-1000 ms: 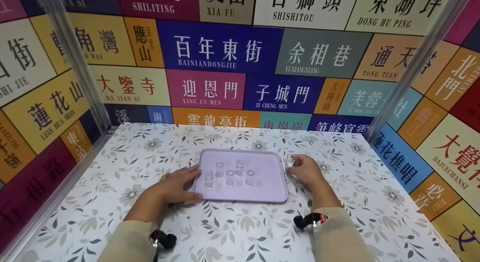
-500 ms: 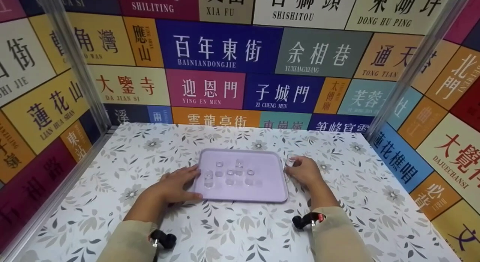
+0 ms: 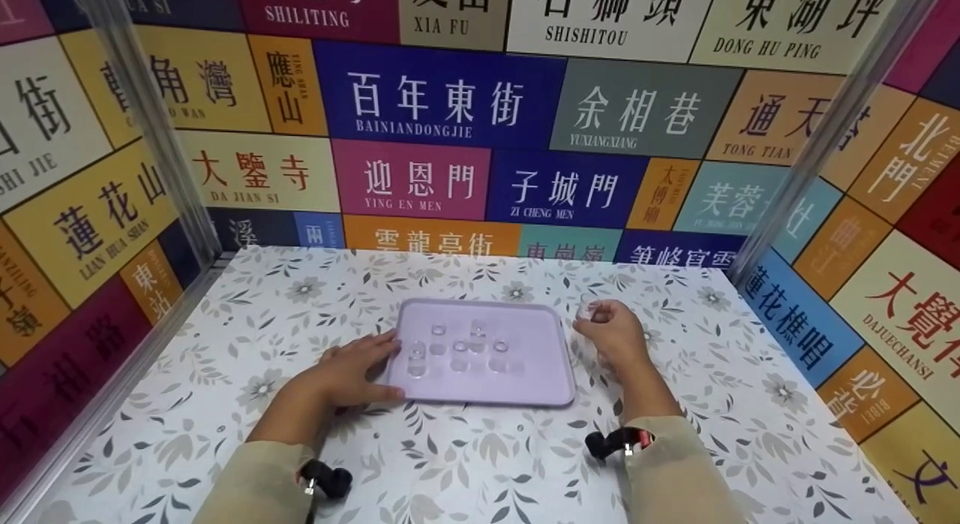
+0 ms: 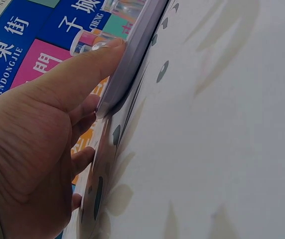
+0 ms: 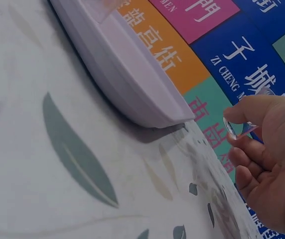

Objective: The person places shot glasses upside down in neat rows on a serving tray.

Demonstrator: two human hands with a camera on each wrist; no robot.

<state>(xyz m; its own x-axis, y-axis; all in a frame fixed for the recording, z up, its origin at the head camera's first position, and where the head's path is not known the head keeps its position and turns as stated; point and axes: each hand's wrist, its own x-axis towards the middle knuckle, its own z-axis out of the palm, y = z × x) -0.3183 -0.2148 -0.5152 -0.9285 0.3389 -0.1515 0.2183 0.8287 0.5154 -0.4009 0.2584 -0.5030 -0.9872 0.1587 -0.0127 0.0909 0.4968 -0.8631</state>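
My right hand (image 3: pixel 615 332) pinches a small clear cup (image 3: pixel 586 308) between thumb and fingers, just beyond the right rim of the lilac tray (image 3: pixel 540 381). In the right wrist view this clear cup (image 5: pixel 239 130) is mostly covered by the thumb, and it sits apart from the tray (image 5: pixel 132 84). Several similar clear cups (image 3: pixel 460 356) stand upright on the tray. My left hand (image 3: pixel 349 370) lies at the tray's left edge with fingers spread. The left wrist view has its thumb (image 4: pixel 90 67) touching the tray rim (image 4: pixel 127 64), near a clear cup (image 4: pixel 82 42).
A white tabletop with a leaf and flower print (image 3: pixel 450 464) lies under the tray. Panels with large printed characters (image 3: pixel 442 96) enclose the back and sides. Clear upright corner posts (image 3: pixel 795 156) stand at the table's back corners.
My right hand first dips slightly, then rises and moves toward the back with the clear cup, its fingers turned more around it. The left hand, the tray and its cups stay where they were.
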